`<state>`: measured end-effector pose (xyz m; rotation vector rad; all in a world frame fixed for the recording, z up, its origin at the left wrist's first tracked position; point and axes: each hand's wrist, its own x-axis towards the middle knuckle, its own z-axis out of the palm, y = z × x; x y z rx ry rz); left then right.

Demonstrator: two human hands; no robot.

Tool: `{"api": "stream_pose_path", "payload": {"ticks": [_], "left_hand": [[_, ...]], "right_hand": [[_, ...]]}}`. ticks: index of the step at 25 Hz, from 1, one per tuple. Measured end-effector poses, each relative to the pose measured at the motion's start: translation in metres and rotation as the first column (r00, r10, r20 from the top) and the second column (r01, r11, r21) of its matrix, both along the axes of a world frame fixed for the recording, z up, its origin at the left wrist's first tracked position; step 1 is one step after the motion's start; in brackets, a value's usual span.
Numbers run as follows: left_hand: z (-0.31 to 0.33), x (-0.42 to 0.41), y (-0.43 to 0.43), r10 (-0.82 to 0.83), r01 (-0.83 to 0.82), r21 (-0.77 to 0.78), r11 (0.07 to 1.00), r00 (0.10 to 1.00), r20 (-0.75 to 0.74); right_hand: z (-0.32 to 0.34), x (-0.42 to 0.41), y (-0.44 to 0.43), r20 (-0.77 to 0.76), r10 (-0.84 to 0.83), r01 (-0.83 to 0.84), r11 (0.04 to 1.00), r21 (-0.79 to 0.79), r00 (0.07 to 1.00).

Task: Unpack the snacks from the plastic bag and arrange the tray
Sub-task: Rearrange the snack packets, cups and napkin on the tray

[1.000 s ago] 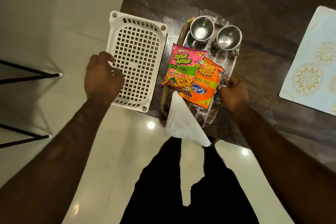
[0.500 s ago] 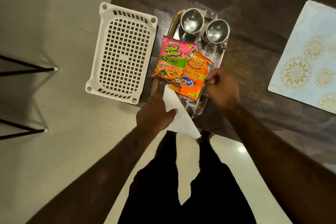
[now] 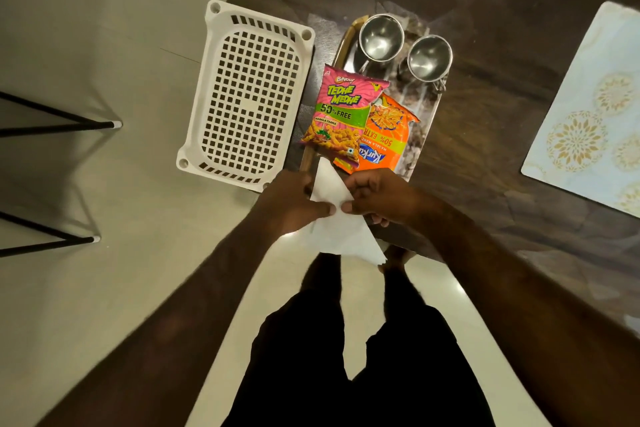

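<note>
A pink snack packet (image 3: 341, 114) lies on the shiny serving tray (image 3: 427, 121), overlapping an orange snack packet (image 3: 384, 140) to its right. Two steel cups (image 3: 381, 38) (image 3: 429, 57) stand at the tray's far end. A white folded napkin (image 3: 341, 222) hangs over the tray's near end and the table edge. My left hand (image 3: 294, 204) pinches the napkin from the left. My right hand (image 3: 377, 198) pinches it from the right, thumbs nearly touching.
A white perforated plastic basket (image 3: 247, 94) sits left of the tray, partly over the table edge. A pale floral placemat (image 3: 588, 114) lies at the right on the dark table (image 3: 502, 10). Black stool legs (image 3: 59, 121) stand on the floor at left.
My left hand left the white basket and came to the napkin. My right hand moved from the orange packet's edge down to the napkin. Both now grip it.
</note>
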<state>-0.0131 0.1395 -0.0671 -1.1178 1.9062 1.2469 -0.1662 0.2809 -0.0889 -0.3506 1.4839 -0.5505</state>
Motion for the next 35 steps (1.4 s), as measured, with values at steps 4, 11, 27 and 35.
{"api": "stream_pose_path", "payload": {"ticks": [4,11,27,35], "left_hand": [[0.022,0.029,-0.045,0.316,-0.307,0.245,0.920,0.949,0.001],[0.022,0.067,-0.126,0.564,-0.564,-0.002,0.826,0.825,0.044],[-0.014,-0.083,-0.069,0.149,-0.188,-0.179,0.966,0.966,-0.212],[-0.004,-0.074,-0.077,0.368,-0.343,0.142,0.929,0.902,-0.227]], "right_hand": [[0.009,-0.009,-0.018,0.100,-0.055,0.058,0.998,-0.020,0.993],[0.016,-0.051,-0.016,-0.205,-0.063,0.100,0.979,0.177,0.977],[-0.005,-0.060,-0.032,-0.720,-0.084,0.254,0.958,0.131,0.689],[0.000,-0.051,-0.032,-0.119,-0.640,0.650,0.755,0.091,0.759]]}}
